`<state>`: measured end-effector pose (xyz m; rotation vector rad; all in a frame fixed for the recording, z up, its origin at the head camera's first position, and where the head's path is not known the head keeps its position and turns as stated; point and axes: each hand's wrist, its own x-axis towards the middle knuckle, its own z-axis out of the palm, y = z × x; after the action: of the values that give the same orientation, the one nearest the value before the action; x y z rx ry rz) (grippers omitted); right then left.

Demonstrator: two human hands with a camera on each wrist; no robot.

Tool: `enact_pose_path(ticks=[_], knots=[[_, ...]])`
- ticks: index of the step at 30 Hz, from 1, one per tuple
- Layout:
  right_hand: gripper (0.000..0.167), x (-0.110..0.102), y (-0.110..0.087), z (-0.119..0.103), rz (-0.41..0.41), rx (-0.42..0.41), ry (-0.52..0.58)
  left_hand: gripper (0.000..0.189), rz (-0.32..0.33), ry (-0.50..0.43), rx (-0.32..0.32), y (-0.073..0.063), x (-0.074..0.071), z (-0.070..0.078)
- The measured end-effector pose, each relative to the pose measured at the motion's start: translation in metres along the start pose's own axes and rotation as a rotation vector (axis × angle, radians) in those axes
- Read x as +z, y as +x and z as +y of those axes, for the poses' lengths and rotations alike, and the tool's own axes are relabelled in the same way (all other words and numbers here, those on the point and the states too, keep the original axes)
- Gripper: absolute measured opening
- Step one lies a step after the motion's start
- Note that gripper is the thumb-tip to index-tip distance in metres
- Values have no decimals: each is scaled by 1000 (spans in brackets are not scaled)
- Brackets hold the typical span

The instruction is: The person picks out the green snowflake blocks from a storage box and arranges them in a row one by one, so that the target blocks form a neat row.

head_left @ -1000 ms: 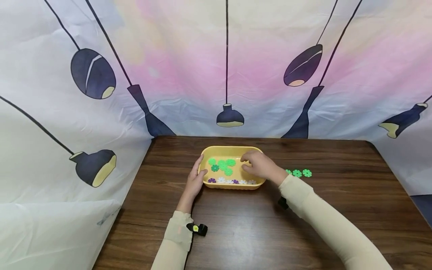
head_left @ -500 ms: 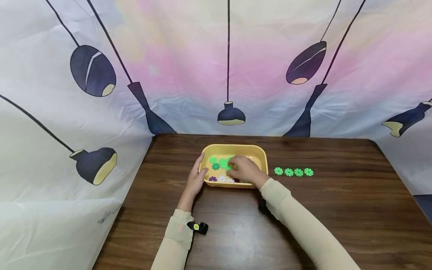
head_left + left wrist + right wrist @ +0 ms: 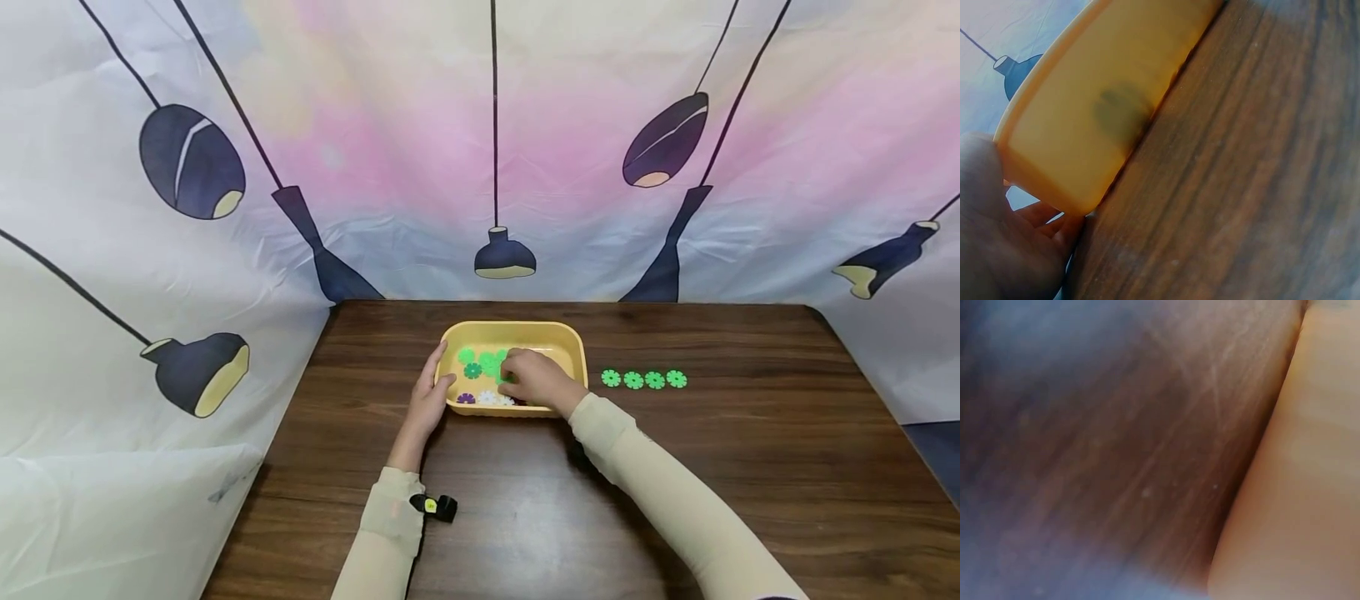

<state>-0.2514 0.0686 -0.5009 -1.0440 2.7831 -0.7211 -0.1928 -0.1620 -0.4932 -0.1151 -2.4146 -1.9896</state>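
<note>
A yellow plastic tray (image 3: pixel 551 332) stands on the table in the head view. My left hand (image 3: pixel 428 396) holds its left end, the thumb at the rim and the fingers round the outside. In the left wrist view, the left hand (image 3: pixel 1007 237) is against the tray wall (image 3: pixel 1060 150). My right hand (image 3: pixel 538 377) reaches into the tray, its bent fingers at the green notched flower discs (image 3: pixel 487 363). Whether it pinches one is hidden. White discs (image 3: pixel 487 398) and a purple disc (image 3: pixel 466 399) lie along the tray's near side.
Several green flower discs (image 3: pixel 633 380) lie in a row on the brown wooden table (image 3: pixel 750 450), right of the tray. A printed cloth backdrop (image 3: pixel 420 150) hangs behind the table. The right wrist view shows blurred table and the tray's outer wall (image 3: pixel 1297 506).
My right hand has moved left and down from the tray's right side to the green discs, its fingers drawing closer together. The left hand keeps its hold on the tray.
</note>
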Motion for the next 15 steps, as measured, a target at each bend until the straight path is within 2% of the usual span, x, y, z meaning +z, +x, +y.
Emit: enact_pose_path(ticks=[7, 11, 15], knots=[[3, 1, 2, 0, -2, -29, 10, 61, 4, -3, -1, -2, 0, 0], [15, 1, 2, 0, -9, -33, 17, 61, 8, -2, -8, -2, 0, 0], [16, 0, 2, -1, -15, -37, 13, 61, 11, -3, -9, -2, 0, -1]])
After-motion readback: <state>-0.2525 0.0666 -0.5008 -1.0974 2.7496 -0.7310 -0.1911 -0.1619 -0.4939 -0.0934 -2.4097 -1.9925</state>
